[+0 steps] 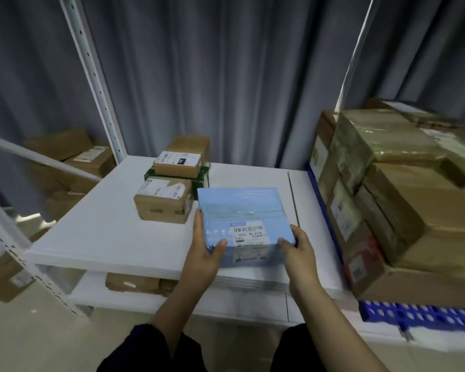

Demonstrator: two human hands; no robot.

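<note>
1. Step in hand, as I read it: setting the light-blue flat rectangular box (242, 218) on the white shelf board (97, 232), in the bare patch at the front.
2. Where it is: box sits over the front-middle of the shelf, near end at the shelf's front edge. It's just R of the brown cardboard parcel (163, 201) and apart from the stack of big brown taped cartons (414, 200) on the R. Can't tell if the far end rests on the board or hovers.
3. Grip: both hands hold the box.
   - Left hand (204, 253) wraps the near-L corner, thumb on top, fingers along the L side.
   - Right hand (298, 251) clamps the near-R corner, thumb at the front, fingers on the R edge.
4. To do it well:
   - Hold the box level and lower the far edge first, then slide it fwd till the whole base is on the board.
   - Leave a gap to the brown parcel so it doesn't get shoved.
   - Slip fingers out from under before letting go.
   - Leave the label side up, facing front, for scanning.
5. Risk: near end overhangs the edge, so letting go too soon could tip it off.
6. Look of the box:
   - Pale blue, low and squarish, w/ glossy clear tape across the top.
   - White barcode label (249, 233) near the front; print too small to read properly.
   - Corners look crisp, no dents seen. Prob. light, given the corner-only hold.
</note>
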